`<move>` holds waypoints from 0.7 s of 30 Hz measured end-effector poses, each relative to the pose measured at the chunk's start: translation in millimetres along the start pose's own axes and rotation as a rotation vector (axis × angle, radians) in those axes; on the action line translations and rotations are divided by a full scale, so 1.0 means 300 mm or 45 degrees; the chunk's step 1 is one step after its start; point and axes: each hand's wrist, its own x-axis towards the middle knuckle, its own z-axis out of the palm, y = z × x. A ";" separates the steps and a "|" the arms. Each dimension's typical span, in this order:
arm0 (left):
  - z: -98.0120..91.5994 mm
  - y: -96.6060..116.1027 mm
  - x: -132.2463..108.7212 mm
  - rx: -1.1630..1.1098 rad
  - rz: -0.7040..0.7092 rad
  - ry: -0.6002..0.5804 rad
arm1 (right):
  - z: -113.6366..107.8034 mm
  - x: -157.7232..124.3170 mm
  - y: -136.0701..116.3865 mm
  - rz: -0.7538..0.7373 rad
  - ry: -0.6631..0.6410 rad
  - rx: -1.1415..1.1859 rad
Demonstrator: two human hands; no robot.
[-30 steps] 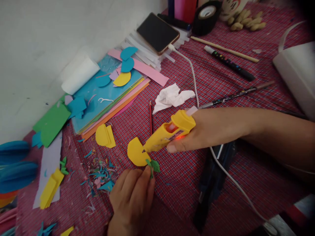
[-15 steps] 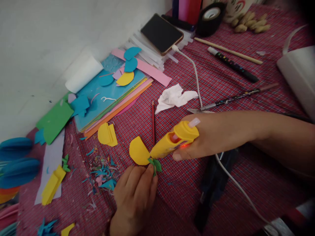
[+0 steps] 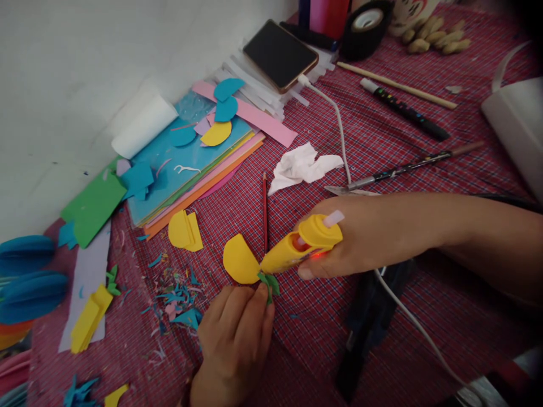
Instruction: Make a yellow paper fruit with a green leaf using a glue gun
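Note:
My right hand (image 3: 335,249) is wrapped round a yellow hot glue gun (image 3: 282,254), its red light lit and a clear glue stick (image 3: 334,218) poking out of the back. The nozzle points down and left, at the top of a green foam leaf piece (image 3: 271,284). Between the fingertips of my left hand (image 3: 237,333), that leaf piece is pinched close to the table. Just beyond lies a yellow foam half-round (image 3: 241,261), its right corner by the nozzle and leaf tip; whether they touch I cannot tell.
Foam scraps (image 3: 180,299) lie left of my left hand. Yellow cutouts (image 3: 184,230), a red pencil (image 3: 265,212), crumpled tissue (image 3: 303,167) and a craft knife (image 3: 382,174) lie beyond. Coloured foam sheets (image 3: 203,186) and a phone (image 3: 280,55) are farther back. A white cord (image 3: 416,322) runs lower right.
Both hands have barely moved; the left hand and leaf sit slightly farther right. The back of the glue gun has dipped a little.

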 end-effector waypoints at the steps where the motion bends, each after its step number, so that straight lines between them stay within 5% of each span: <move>1: 0.000 0.000 0.000 -0.001 0.004 -0.001 | 0.000 -0.001 -0.002 -0.004 0.005 -0.015; 21: 0.007 0.002 0.001 0.012 0.011 0.004 | 0.004 0.001 -0.018 0.139 -0.036 -0.180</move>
